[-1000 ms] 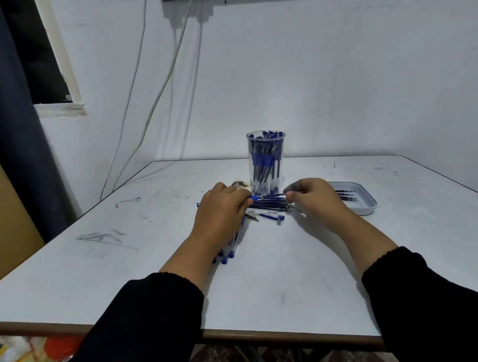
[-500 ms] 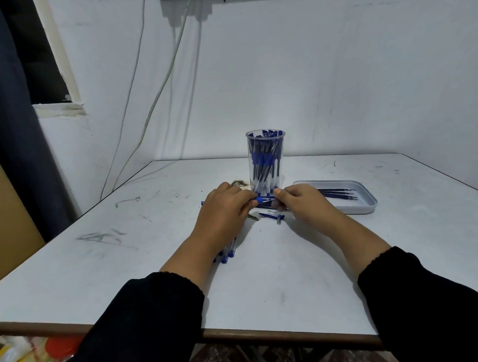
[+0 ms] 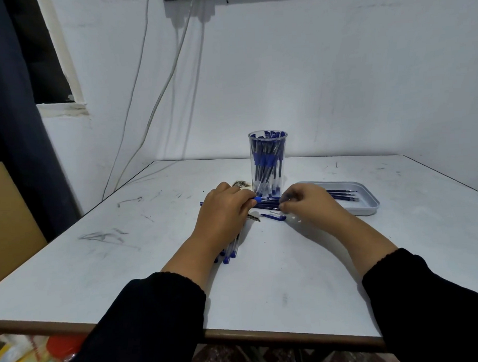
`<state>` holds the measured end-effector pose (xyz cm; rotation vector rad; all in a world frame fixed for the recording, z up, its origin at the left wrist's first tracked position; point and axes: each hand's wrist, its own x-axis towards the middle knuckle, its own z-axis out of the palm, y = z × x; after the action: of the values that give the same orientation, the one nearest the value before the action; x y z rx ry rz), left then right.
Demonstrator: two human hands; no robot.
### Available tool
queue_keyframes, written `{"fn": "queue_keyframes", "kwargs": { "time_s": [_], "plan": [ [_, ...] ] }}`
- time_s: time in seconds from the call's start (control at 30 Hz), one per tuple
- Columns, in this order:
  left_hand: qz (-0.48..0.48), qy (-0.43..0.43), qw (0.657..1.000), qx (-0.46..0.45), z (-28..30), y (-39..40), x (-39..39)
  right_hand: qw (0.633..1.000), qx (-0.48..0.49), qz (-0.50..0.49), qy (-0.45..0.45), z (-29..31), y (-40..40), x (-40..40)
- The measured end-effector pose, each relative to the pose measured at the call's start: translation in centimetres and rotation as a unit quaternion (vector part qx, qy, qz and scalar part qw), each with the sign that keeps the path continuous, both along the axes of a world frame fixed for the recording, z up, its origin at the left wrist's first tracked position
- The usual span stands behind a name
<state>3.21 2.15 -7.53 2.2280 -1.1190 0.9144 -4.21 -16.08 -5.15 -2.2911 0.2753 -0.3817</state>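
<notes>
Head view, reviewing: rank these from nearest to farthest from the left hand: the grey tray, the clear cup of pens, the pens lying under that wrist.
1. Pens: directly beneath the left hand, ends poking out by the wrist toward the near edge.
2. Clear cup: standing just beyond the fingertips, slightly to the right.
3. Grey tray: far right, on the other side of the right hand.

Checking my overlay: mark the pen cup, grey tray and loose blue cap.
pen cup (image 3: 268, 163), head view, clear side wall.
grey tray (image 3: 366, 211), head view, front wall.
loose blue cap (image 3: 274, 216), head view, its middle.
</notes>
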Motion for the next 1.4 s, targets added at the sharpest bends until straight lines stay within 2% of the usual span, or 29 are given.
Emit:
{"fn": "queue_keyframes", "kwargs": {
  "time_s": [0.07, 0.13, 0.37, 0.73, 1.4],
  "plan": [
    [-0.001, -0.001, 1.0, 0.0, 0.0, 0.0, 0.0, 0.994, 0.102, -0.012, -0.032, 0.3, -0.1, 0.0],
    [-0.001, -0.001, 1.0, 0.0, 0.0, 0.0, 0.0, 0.985, 0.163, -0.006, -0.049, 0.5, 0.0, -0.2],
    [-0.012, -0.013, 1.0, 0.002, -0.1, -0.2, 0.1, 0.976, 0.208, 0.041, -0.047, 0.7, 1.0, -0.5],
    [-0.026, -0.026, 0.999, 0.0, -0.2, -0.4, 0.3, 0.984, 0.171, 0.037, -0.016, 0.5, 1.6, -0.4],
    [-0.03, -0.034, 0.999, -0.006, -0.2, -0.5, 0.1, 0.98, 0.193, 0.041, -0.013, 1.0, 2.6, -1.0]
  ]
}}
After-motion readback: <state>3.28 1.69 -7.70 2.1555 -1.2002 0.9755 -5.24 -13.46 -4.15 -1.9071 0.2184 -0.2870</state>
